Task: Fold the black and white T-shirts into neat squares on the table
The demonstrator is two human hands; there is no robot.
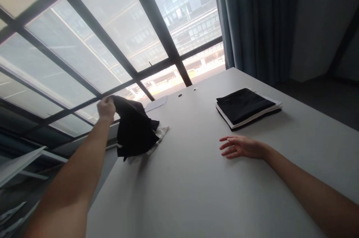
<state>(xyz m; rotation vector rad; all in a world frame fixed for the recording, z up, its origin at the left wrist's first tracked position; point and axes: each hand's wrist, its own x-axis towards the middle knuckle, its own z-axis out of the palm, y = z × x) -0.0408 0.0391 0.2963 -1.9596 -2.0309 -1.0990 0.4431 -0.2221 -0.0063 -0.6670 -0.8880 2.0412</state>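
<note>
At the table's left side my left hand (106,109) is closed on a black cloth garment (136,129), raised by one end with its lower part hanging down. Beneath and behind it lies white cloth (162,133), mostly hidden; whether the two are joined I cannot tell. My right hand (238,146) is over the middle of the table, fingers spread and holding nothing. Just beyond it, apart from the fingers, sits a flat stack of folded black and white cloths (246,107), with a black one on top.
The white table (182,193) fills the lower middle. A white sheet (156,103) lies near its far left edge, by two small holes. Large windows (126,17) stand behind, and a blue curtain (255,24) hangs at the right. White shelving (21,163) is at lower left.
</note>
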